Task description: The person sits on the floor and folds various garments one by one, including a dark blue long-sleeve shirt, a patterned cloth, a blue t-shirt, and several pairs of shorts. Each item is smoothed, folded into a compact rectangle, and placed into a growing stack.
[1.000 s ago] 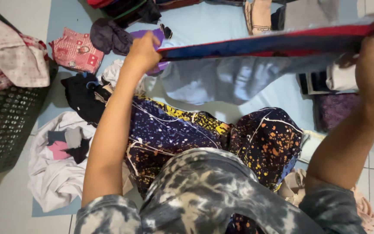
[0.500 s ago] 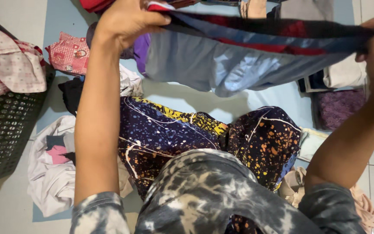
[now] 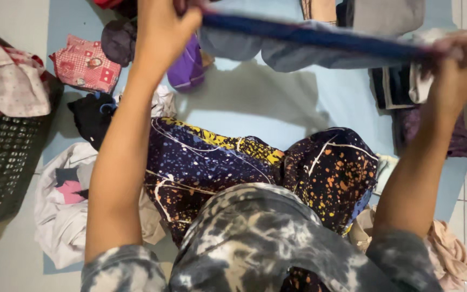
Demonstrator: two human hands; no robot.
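Blue garment [image 3: 320, 37] held up in the air at the far side of the scene, stretched between your two hands above the pale blue mat [image 3: 255, 113]. It reads as thin, soft cloth: light, limp, no stiffness of its own, and a grey part of it sags below the taut upper edge near the middle. You likely need little force to hold it; it should not slip much, but it will droop wherever it is not supported, so the ends of the top edge are the sensible places to pinch it, which is where you have it. Long axis runs left to right, tilting slightly nearer toward the right end; seen edge-on, so its front and its neck or waist end cannot be told. Your left hand [image 3: 163, 32] is closed around the left end, fingers curled over the fabric. Your right hand [image 3: 458, 59] is clenched on the right end, somewhat blurred. Under the garment, your lap in dark paint-splatter trousers [image 3: 217, 162]. Far left, a red checked cloth [image 3: 85, 62], a dark bundle [image 3: 117, 40] and a purple piece [image 3: 187, 67]. Left edge, a dark perforated basket [image 3: 1, 167] with pale clothes over its rim. Near left, a white heap [image 3: 63, 205]. Right, folded dark and purple items [image 3: 406, 108]; near right, a pinkish cloth [image 3: 449, 254].
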